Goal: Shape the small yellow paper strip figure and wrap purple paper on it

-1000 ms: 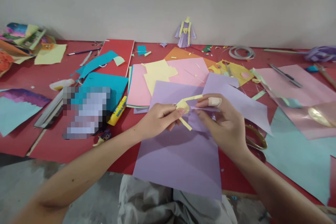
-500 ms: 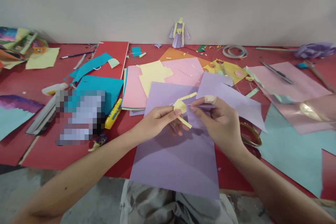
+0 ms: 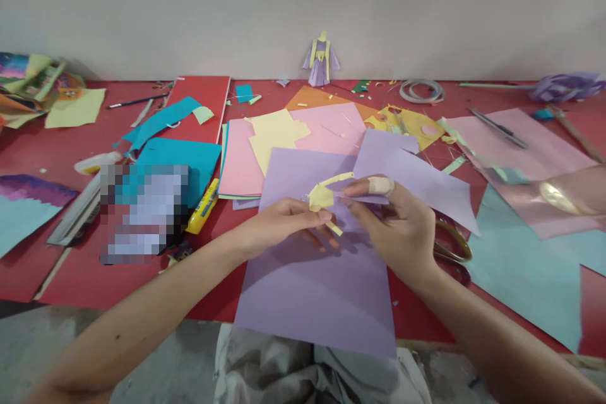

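Between the thumb and fingers of my left hand (image 3: 284, 227) is a small yellow paper figure (image 3: 321, 197) with two thin strips sticking out like arms. Just right of it, my right hand (image 3: 398, 218), with a bandage on its index finger, pinches a folded purple paper piece (image 3: 367, 197). The piece's tip points at the yellow figure; whether they touch is not clear. Both hands are above a large purple sheet (image 3: 312, 293). Against the wall stands a paper doll (image 3: 321, 62) in purple and yellow.
Left are a yellow glue stick (image 3: 203, 206), a blurred-out flat object (image 3: 149, 211) and a cutter (image 3: 78, 211). Scissors (image 3: 452, 243) lie beside my right wrist. Another person's arm (image 3: 575, 189) reaches in at the right. A coil (image 3: 422, 91) lies near the wall.
The yellow figure has tilted and shifted slightly left and down in my left hand. My right hand still pinches the purple piece, its fingers slightly changed in angle.
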`<action>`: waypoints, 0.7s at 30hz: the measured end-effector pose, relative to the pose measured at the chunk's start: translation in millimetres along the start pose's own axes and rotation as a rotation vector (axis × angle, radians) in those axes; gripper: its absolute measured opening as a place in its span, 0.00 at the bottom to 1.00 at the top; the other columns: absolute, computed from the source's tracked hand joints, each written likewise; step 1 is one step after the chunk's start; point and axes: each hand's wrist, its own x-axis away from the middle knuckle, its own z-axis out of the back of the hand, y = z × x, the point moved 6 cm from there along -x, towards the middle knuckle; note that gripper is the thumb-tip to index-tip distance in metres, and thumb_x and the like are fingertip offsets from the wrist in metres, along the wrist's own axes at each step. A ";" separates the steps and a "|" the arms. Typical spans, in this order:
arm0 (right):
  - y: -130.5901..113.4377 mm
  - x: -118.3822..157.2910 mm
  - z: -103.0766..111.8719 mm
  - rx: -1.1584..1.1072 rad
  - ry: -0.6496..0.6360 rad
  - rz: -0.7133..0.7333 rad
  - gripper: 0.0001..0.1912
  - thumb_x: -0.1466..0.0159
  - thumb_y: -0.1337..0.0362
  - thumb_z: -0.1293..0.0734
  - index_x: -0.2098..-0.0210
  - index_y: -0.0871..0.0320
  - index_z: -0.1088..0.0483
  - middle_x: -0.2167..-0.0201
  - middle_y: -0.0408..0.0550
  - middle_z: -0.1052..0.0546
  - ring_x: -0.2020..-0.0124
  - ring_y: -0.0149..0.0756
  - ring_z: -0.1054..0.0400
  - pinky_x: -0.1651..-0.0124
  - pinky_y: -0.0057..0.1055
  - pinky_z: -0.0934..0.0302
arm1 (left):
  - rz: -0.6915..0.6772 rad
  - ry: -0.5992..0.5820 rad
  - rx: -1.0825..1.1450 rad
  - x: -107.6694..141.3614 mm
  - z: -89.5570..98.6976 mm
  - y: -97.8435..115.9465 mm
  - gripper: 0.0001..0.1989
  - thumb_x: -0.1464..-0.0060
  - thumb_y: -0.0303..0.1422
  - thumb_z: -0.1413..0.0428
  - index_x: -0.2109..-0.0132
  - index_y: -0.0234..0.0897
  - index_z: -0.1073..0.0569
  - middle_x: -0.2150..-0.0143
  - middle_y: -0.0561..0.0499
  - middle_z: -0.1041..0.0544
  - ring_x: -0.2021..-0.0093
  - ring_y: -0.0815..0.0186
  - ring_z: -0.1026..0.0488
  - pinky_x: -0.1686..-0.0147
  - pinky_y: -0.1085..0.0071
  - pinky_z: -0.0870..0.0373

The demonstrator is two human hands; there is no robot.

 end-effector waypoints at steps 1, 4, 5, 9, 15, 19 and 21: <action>0.2 -0.4 -0.2 0.002 -0.007 -0.001 0.11 0.41 0.76 0.29 0.64 0.52 0.26 0.66 0.38 0.21 0.63 0.28 0.25 0.60 0.24 0.32 | -0.004 0.018 -0.015 -0.2 1.4 0.9 0.15 0.43 0.42 0.39 0.62 0.31 0.20 0.63 0.44 0.18 0.64 0.66 0.21 0.58 0.69 0.25; 0.0 -1.6 -0.7 0.009 -0.023 0.004 0.08 0.39 0.72 0.29 0.64 0.53 0.26 0.67 0.38 0.21 0.66 0.28 0.26 0.63 0.24 0.33 | -0.064 0.101 -0.047 -0.8 7.0 5.7 0.15 0.44 0.41 0.38 0.61 0.31 0.20 0.64 0.45 0.18 0.63 0.66 0.21 0.59 0.69 0.25; -0.1 -2.0 -0.8 0.015 -0.027 0.007 0.07 0.39 0.71 0.29 0.65 0.53 0.27 0.68 0.38 0.21 0.67 0.28 0.26 0.64 0.24 0.33 | -0.092 0.126 -0.068 -0.8 8.5 7.4 0.14 0.44 0.40 0.38 0.60 0.31 0.21 0.64 0.46 0.18 0.62 0.65 0.21 0.59 0.69 0.25; -1.5 -2.9 -1.4 0.040 -0.033 0.017 0.07 0.40 0.72 0.29 0.65 0.54 0.28 0.70 0.38 0.22 0.71 0.27 0.28 0.69 0.23 0.35 | -0.186 0.185 -0.245 -0.3 10.2 11.2 0.13 0.41 0.38 0.41 0.55 0.32 0.21 0.62 0.47 0.18 0.61 0.66 0.22 0.58 0.70 0.26; 0.0 -1.4 -4.8 0.050 -0.072 -0.005 0.07 0.39 0.72 0.30 0.65 0.53 0.29 0.69 0.39 0.22 0.70 0.28 0.27 0.68 0.24 0.34 | -0.287 0.186 -0.374 -0.2 8.6 10.4 0.13 0.40 0.36 0.42 0.50 0.36 0.22 0.57 0.49 0.18 0.58 0.68 0.23 0.55 0.72 0.28; 2.8 -0.9 -5.9 0.067 -0.084 -0.008 0.06 0.39 0.70 0.30 0.64 0.53 0.28 0.68 0.39 0.21 0.69 0.30 0.26 0.67 0.27 0.33 | -0.292 0.187 -0.375 0.1 8.4 11.5 0.13 0.41 0.36 0.42 0.51 0.36 0.22 0.54 0.49 0.19 0.54 0.65 0.23 0.53 0.71 0.28; 3.1 -1.2 -7.2 0.074 -0.104 0.003 0.05 0.39 0.69 0.29 0.64 0.53 0.27 0.69 0.40 0.22 0.69 0.31 0.26 0.66 0.28 0.33 | -0.278 0.189 -0.367 0.2 8.6 12.7 0.13 0.42 0.35 0.41 0.52 0.35 0.22 0.54 0.48 0.19 0.53 0.65 0.23 0.53 0.71 0.28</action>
